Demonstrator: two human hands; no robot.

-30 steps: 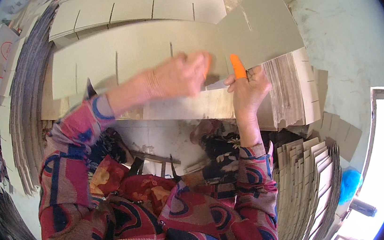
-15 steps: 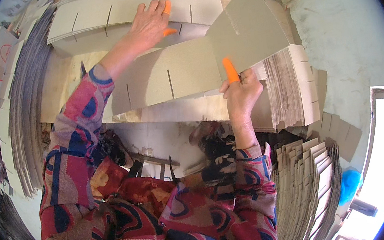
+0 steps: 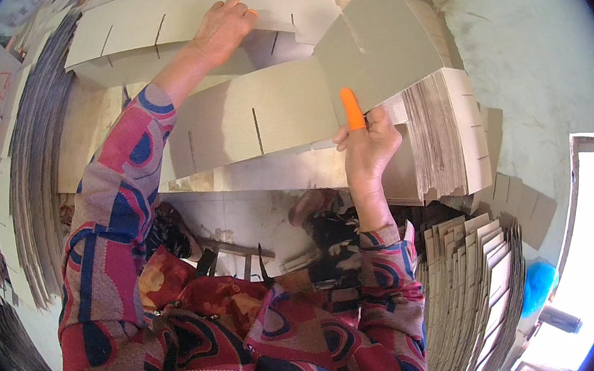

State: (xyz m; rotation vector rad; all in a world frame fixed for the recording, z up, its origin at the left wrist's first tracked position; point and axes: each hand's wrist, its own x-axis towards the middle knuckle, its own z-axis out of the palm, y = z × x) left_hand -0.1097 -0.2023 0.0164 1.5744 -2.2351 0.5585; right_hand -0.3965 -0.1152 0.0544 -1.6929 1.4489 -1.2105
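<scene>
A cardboard workshop — stacks of slotted cardboard sheets point(image 3: 445, 132) piled everywhere against a rough plastered wall point(image 3: 538, 48)

Both arms are covered by long sleeves point(image 3: 105, 207) of one loud printed fabric: curved patches of red, pink and tan, outlined with navy and royal-blue bands and ovals. The same cloth fills the lower middle of the frame across the lap. The left hand point(image 3: 221, 29), upper centre, is bare. The right hand point(image 3: 366, 145), mid-frame, wears a bright orange rubber finger cot point(image 3: 352, 108) on one finger.
</scene>
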